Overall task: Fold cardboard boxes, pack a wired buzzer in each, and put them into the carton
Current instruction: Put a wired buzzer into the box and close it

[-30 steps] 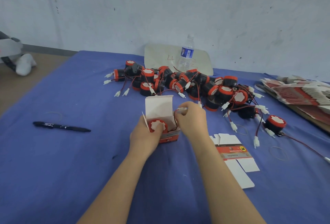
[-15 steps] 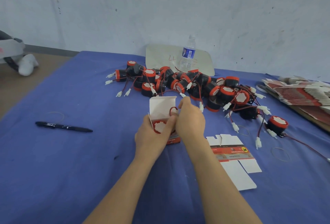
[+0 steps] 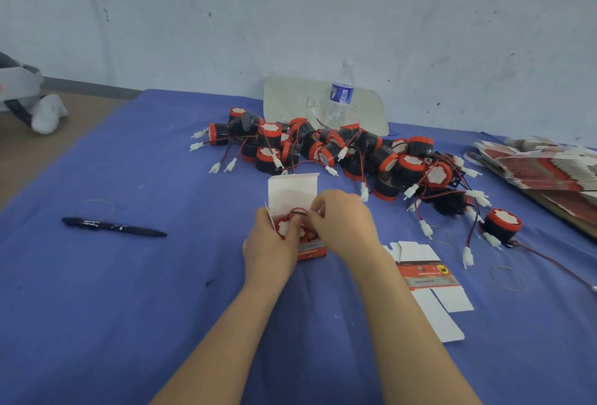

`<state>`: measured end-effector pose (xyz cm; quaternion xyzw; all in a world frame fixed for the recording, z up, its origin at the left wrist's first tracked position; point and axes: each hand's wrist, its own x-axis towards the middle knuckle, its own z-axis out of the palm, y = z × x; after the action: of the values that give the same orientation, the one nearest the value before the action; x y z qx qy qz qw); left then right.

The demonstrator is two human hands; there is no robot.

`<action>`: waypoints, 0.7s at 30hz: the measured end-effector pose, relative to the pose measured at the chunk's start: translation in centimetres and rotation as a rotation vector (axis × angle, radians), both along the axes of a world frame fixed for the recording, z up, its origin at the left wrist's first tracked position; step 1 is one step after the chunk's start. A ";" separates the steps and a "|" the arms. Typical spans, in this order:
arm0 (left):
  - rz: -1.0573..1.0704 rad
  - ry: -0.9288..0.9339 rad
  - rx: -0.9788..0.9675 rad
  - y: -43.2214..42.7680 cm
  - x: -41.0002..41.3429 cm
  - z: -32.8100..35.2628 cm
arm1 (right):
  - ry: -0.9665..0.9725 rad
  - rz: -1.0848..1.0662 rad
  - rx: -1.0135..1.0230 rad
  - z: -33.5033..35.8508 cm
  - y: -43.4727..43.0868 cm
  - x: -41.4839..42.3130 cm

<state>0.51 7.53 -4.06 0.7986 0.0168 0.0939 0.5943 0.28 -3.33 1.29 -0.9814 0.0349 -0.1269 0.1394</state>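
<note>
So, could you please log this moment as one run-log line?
left hand: holds box | right hand: pinches wire | buzzer: in box | lid: open

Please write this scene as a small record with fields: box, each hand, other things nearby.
Box: small red-and-white cardboard box, lid flap open, round red-and-black buzzer inside
Left hand: grips the box
Right hand: pinches the buzzer's wire
Nearby: pile of loose buzzers, flat unfolded box, black pen
</note>
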 end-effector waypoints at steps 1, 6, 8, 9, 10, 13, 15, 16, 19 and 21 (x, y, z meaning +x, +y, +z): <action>-0.001 0.001 -0.002 0.0 0.0 0.0 | 0.004 0.011 0.030 0.0 0.0 -0.1; 0.001 0.000 -0.003 -0.1 0.1 0.2 | 0.112 0.138 0.026 0.2 -0.2 -0.5; 0.003 0.001 -0.002 -0.1 0.1 0.1 | 0.155 0.169 0.043 0.4 -0.3 -0.6; 0.003 0.000 0.001 -0.1 0.1 0.1 | 0.161 0.166 0.046 0.3 -0.2 -0.6; 0.001 -0.002 0.007 -0.1 0.1 0.1 | 0.152 0.153 0.049 0.3 -0.1 -0.6; -0.009 0.000 0.014 -0.1 0.1 0.1 | 0.099 0.082 0.063 0.0 0.4 -0.4; -0.008 0.003 0.026 -0.1 0.1 0.0 | 0.061 0.020 0.048 -0.3 0.4 -0.4; -0.006 0.003 0.033 -0.2 0.1 0.0 | 0.039 -0.011 0.042 -0.4 0.4 -0.5; -0.008 0.001 0.036 -0.2 0.1 0.1 | 0.002 -0.079 -0.010 -0.7 0.7 -0.5; -0.006 0.005 0.049 -0.2 0.0 0.2 | 0.018 -0.106 -0.054 -0.5 0.9 -0.5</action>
<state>0.51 7.33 -3.89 0.8131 0.0134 0.0904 0.5749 -0.25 -2.38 0.78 -0.9828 0.0846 -0.1260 0.1054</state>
